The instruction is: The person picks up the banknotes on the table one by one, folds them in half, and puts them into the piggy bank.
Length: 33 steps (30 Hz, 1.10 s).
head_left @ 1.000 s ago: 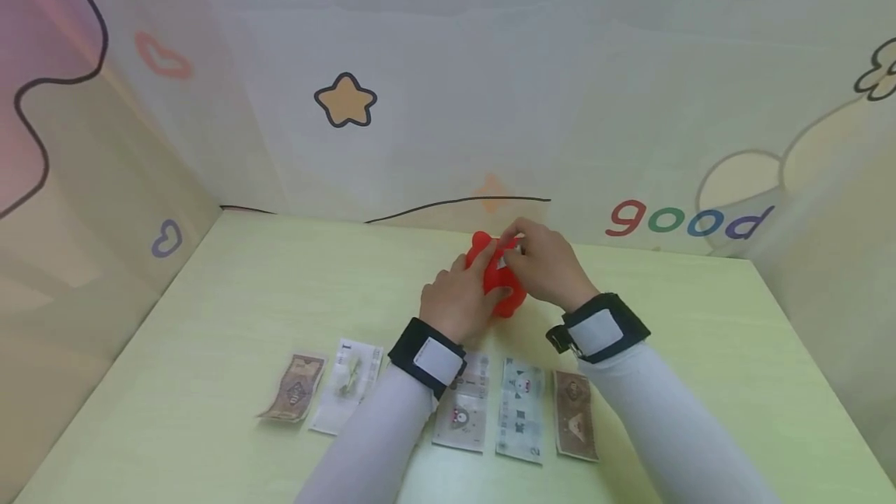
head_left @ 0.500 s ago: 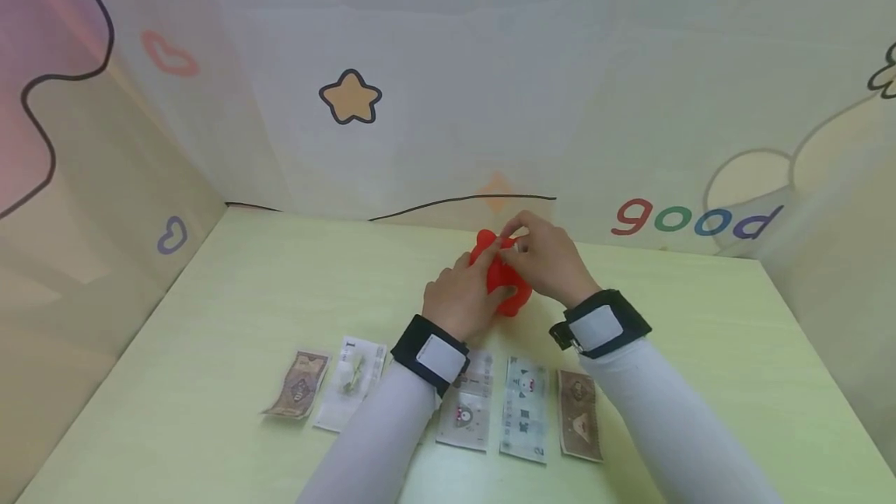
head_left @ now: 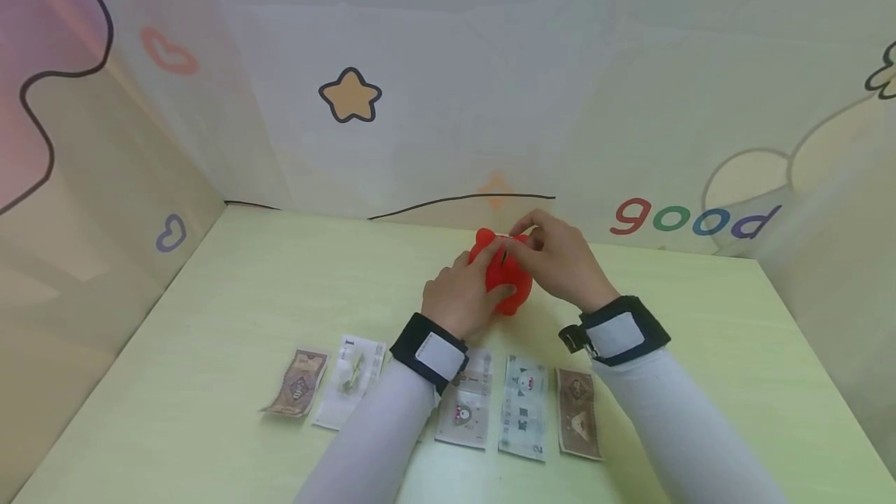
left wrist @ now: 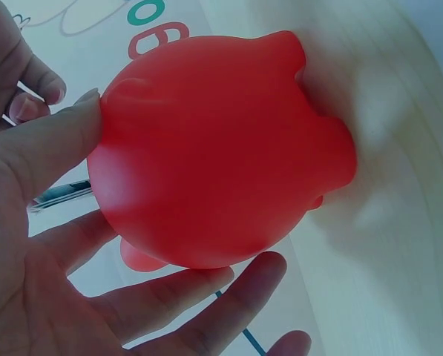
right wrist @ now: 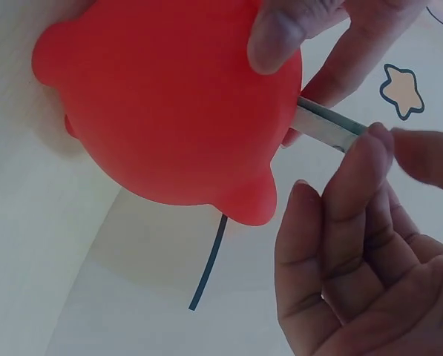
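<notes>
A red piggy bank stands on its feet near the back of the table. My left hand holds it from the left, thumb and fingers spread around its body, as the left wrist view shows too. A folded banknote sticks out of the top of the bank, its lower part hidden inside. My right hand pinches the outer end of this note between thumb and forefinger, above the bank. In the left wrist view the note shows as a thin folded edge between my left thumb and forefinger.
Several play banknotes lie in a row nearer me: a brown one at the left, a white one, a grey one, a green one and another brown one. A printed cloth backdrop rises behind the table.
My right hand has shifted slightly right, and its white scrap of note over the bank no longer shows there. A thin dark line is now visible on the bank's top. The left hand stays put.
</notes>
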Available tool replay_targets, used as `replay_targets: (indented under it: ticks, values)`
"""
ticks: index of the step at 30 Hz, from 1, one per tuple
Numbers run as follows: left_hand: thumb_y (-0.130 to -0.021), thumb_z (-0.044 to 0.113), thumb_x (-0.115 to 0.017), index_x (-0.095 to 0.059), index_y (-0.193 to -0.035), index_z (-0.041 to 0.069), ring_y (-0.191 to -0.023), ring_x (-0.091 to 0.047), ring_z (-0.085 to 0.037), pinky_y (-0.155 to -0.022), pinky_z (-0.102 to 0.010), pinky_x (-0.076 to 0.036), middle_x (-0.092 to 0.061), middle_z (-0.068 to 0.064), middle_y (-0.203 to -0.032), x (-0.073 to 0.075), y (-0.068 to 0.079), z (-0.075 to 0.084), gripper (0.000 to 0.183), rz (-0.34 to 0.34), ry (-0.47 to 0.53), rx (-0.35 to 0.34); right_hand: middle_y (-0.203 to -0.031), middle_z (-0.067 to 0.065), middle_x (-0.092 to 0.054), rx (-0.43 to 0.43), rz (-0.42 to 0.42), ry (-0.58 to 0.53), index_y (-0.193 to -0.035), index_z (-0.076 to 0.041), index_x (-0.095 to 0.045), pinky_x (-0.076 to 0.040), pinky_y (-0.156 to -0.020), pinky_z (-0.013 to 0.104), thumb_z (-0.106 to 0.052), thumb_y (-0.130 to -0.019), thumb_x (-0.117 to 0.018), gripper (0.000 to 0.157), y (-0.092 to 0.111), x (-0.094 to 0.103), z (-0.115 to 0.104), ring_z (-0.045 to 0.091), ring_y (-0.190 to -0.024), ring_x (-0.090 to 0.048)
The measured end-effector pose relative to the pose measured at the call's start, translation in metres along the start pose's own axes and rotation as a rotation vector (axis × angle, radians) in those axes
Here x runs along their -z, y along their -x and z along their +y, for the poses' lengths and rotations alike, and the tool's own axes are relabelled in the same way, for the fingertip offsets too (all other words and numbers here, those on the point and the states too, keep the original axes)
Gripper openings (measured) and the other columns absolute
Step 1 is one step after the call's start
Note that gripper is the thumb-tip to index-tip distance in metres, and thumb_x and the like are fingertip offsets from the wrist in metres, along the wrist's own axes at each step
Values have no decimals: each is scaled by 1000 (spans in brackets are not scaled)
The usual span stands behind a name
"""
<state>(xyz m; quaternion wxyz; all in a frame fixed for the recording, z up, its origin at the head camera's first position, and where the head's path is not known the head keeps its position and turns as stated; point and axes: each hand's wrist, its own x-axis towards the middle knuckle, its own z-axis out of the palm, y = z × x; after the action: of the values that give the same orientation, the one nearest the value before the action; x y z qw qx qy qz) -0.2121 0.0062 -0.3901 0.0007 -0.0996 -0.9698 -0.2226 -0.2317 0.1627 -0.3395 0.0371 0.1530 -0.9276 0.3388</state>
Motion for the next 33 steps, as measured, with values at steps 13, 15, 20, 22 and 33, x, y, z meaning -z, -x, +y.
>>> replay_targets:
  ticks: [13, 15, 20, 22, 33]
  values:
    - [-86, 51, -65, -32, -151, 30, -81, -58, -23, -71, -44, -55, -57, -10, -124, -1, 0, -2, 75, 10, -6, -9, -68, 11, -56, -49, 10, -16, -107, -10, -58, -46, -46, 31, -23, -93, -63, 20, 2, -12, 6, 25, -57, -53]
    - [-87, 52, -65, -32, -151, 30, -81, -58, -23, -72, -44, -55, -57, -11, -127, -1, 0, -2, 75, 12, -8, -13, -69, 11, -56, -57, 4, -16, -107, -10, -58, -46, -46, 30, -23, -93, -63, 20, 2, -15, 8, 25, -57, -53]
    - [-88, 52, -63, -31, -151, 31, -82, -59, -25, -72, -45, -55, -54, -11, -133, 0, 1, -1, 74, 11, -14, -19, -71, 11, -57, -77, -10, -12, -105, -9, -57, -48, -47, 30, -23, -92, -64, 21, 3, -20, 12, 24, -59, -53]
    - [-87, 52, -64, -31, -151, 31, -82, -59, -25, -72, -45, -55, -54, -11, -134, 0, 1, -1, 74, 9, -18, -21, -70, 11, -57, -84, -11, -14, -104, -9, -57, -47, -47, 30, -23, -92, -65, 20, 3, -21, 13, 24, -58, -54]
    - [-88, 53, -61, -31, -151, 31, -86, -61, -27, -74, -47, -55, -52, -11, -137, 0, 1, -1, 73, 8, -47, -8, -74, 12, -58, -122, 7, -24, -97, -7, -56, -48, -46, 30, -21, -88, -63, 18, -3, -30, 13, 25, -58, -54]
